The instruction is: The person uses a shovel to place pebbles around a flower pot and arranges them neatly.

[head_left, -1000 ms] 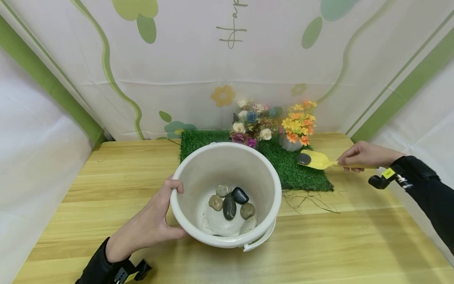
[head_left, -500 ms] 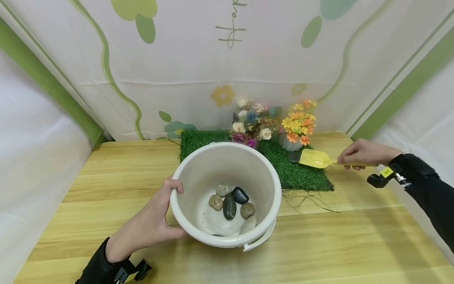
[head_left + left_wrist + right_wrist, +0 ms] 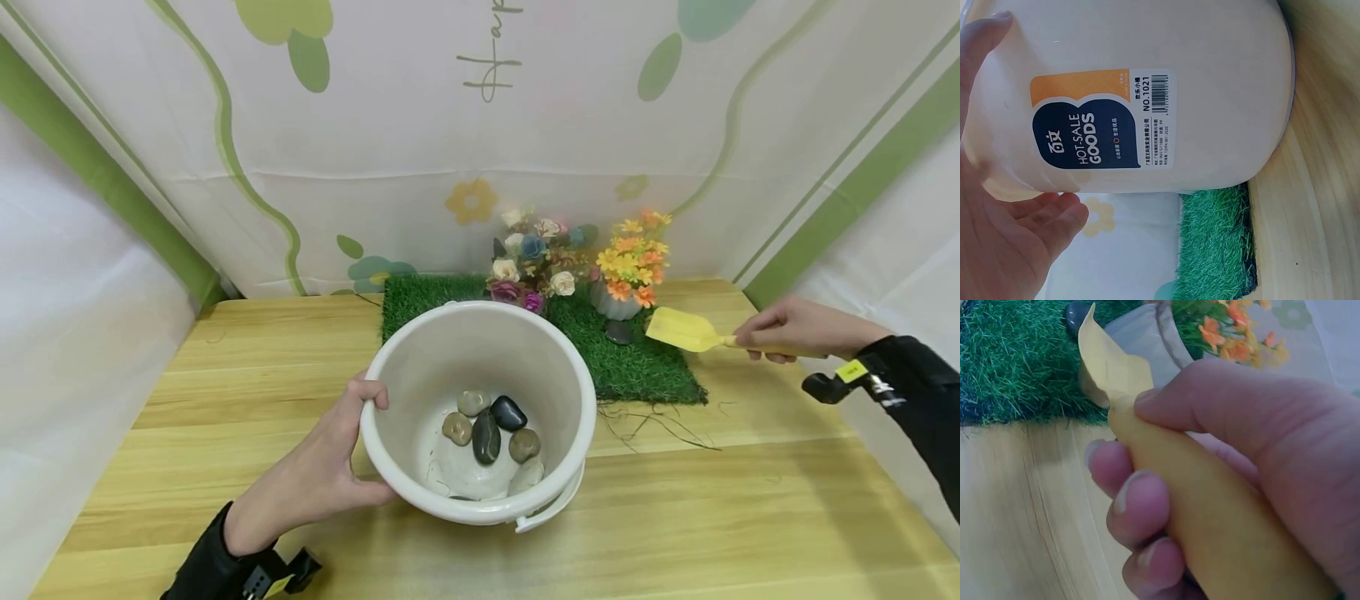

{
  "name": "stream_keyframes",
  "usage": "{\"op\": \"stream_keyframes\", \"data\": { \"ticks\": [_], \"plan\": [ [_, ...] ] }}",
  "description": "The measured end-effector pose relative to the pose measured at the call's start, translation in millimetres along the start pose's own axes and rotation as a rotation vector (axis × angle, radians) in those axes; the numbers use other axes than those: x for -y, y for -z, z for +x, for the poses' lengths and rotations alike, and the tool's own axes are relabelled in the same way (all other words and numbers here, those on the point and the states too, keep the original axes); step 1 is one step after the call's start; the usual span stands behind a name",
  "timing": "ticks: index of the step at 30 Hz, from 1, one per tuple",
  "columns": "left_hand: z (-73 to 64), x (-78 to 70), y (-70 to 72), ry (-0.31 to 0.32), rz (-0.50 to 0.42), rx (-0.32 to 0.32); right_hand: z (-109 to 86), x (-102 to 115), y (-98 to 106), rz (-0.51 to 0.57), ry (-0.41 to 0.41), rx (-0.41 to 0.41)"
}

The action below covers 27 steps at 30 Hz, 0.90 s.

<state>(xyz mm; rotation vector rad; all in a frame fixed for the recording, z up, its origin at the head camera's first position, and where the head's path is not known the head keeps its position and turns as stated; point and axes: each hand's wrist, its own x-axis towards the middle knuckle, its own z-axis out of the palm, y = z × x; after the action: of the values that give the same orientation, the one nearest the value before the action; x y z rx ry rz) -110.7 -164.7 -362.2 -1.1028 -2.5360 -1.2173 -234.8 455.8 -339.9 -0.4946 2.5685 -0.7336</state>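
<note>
At wooden table (image 3: 712, 517), printed curtain (image 3: 382, 125) behind, left fingers (image 3: 371, 392) gripping bucket (image 3: 450, 350), right fingers (image 3: 1144, 506) wrapped round scoop (image 3: 678, 331)

Along the far edge of the tabletop (image 3: 262, 358), the grass mat (image 3: 637, 375) is partly hidden by the white bucket (image 3: 480, 354), whose near rim crops a pale stone (image 3: 527, 475). The label (image 3: 1104, 119) has unreadably fine print; the right wrist view cuts off the shovel (image 3: 1210, 506).

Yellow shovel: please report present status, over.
Left hand gripping white bucket. Right hand holding yellow shovel, empty. Dark stone on grass mat. Flowerpot close behind, possible obstruction.
</note>
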Motion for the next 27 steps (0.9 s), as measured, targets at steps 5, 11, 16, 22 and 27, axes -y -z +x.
{"op": "stream_keyframes", "data": {
  "ticks": [5,11,16,22,27],
  "plan": [
    [-0.6,-0.4,0.2,0.007,0.001,0.000,-9.5,-3,3,-0.004,-0.021,-0.071],
    [0.0,-2.1,0.3,0.015,-0.004,0.008,-19.3,6,8,0.070,-0.016,-0.155],
    [0.7,-2.2,0.3,0.011,-0.008,0.009,-19.7,21,12,0.178,0.072,-0.206],
    [0.0,-1.5,0.1,0.007,-0.001,0.009,-14.0,57,19,0.250,0.178,-0.275],
    [-0.2,-0.4,0.2,0.018,-0.010,0.012,-2.6,100,25,0.191,0.296,-0.229]
  ]
}}
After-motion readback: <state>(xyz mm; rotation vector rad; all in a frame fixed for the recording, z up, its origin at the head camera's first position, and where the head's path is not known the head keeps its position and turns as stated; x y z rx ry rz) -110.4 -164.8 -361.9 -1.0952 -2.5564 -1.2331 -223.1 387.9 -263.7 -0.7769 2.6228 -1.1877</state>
